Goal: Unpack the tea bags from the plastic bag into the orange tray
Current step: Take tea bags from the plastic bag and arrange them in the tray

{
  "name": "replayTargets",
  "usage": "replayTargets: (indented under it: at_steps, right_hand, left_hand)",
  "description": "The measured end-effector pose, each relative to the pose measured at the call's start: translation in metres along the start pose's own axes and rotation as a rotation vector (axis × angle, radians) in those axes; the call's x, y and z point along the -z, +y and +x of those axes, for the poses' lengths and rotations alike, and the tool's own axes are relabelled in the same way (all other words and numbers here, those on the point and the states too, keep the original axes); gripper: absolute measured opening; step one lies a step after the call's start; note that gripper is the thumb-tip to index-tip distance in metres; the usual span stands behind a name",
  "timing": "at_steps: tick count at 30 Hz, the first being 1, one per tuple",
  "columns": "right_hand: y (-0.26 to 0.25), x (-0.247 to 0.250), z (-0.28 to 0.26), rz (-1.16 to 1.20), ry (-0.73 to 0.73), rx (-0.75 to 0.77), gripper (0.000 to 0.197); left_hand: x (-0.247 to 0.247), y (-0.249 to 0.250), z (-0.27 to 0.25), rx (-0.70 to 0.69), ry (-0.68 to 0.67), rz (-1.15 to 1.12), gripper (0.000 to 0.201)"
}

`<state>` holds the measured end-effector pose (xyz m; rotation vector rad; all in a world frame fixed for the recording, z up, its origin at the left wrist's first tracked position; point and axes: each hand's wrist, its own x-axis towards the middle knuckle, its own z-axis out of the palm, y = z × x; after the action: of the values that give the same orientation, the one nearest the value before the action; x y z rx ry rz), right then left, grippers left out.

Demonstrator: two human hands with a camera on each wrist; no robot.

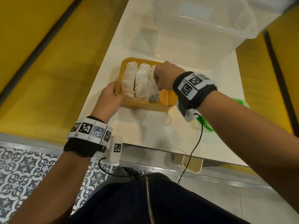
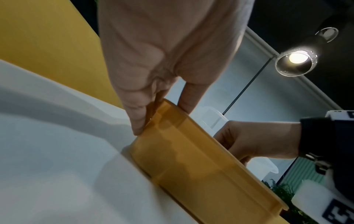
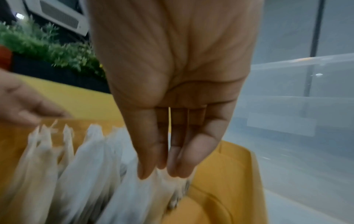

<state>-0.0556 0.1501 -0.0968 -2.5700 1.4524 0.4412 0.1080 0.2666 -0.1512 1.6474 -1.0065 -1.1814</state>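
- White bench (image 1: 150, 130) is carrying everything, yellow seating flanking it.
- Right hand (image 1: 163, 76), at frame centre, is pinching the third row of tea bags (image 1: 142, 81), probably seating it.
- Left hand (image 1: 110, 96) is gripping the orange tray (image 1: 166, 96) rim, likely steadying it.
- Clear bin (image 1: 202, 21) is standing upper right; the plastic bag cannot be told.
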Motion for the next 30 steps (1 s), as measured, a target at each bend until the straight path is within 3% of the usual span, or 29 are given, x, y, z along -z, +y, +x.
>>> replayTargets:
  at_steps: [6,10,13,16,21,25,30]
  right_hand:
    - [0.032,0.03,-0.052,0.283,0.212,-0.085,0.012]
    - [0.078,0.04,-0.124,0.439,0.376,-0.219,0.013]
    - [0.111,0.031,-0.176,0.521,0.501,-0.375,0.013]
    - [0.133,0.016,-0.211,0.593,0.596,-0.5,0.011]
    - [0.148,-0.015,-0.23,0.633,0.621,-0.531,0.007]
    - [0.155,-0.036,-0.225,0.673,0.588,-0.475,0.006]
    - [0.148,-0.056,-0.207,0.701,0.532,-0.385,0.009]
  left_hand:
    - [0.0,0.01,-0.005,0.01,0.172,0.013,0.053]
    - [-0.014,0.039,-0.019,-0.223,0.234,0.08,0.037]
    - [-0.043,0.061,-0.031,-0.367,0.1,0.095,0.028]
    - [-0.083,0.074,-0.043,-0.415,-0.091,0.089,0.026]
    - [-0.15,0.072,-0.054,-0.495,-0.374,0.223,0.022]
    - [-0.197,0.064,-0.051,-0.548,-0.407,0.414,0.019]
    - [-0.235,0.052,-0.045,-0.397,-0.36,0.554,0.032]
